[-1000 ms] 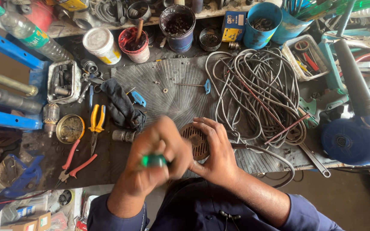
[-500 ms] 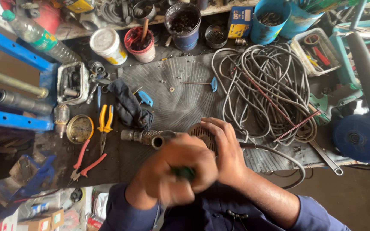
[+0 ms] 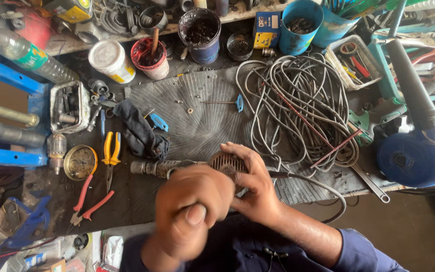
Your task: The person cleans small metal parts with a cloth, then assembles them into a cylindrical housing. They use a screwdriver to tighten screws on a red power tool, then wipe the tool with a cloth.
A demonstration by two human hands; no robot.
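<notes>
Power tool [image 3: 177, 167], ribbed vented body, lies on the grooved rubber mat [image 3: 197, 116] at the bench's near edge. Right hand [image 3: 252, 184] wrapped around its vented end, fingers clamped on the housing. Left hand [image 3: 190, 211] fisted in front, blurred; can't tell what it grips. Dark rag [image 3: 139, 132] and yellow-handled pliers [image 3: 110, 151] to the left, cable coil [image 3: 298, 108] to the right.

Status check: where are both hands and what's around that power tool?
Left hand fisted, raised, contents hidden. Right hand gripping vented power tool on bench. Grey cable coil beside it.
</notes>
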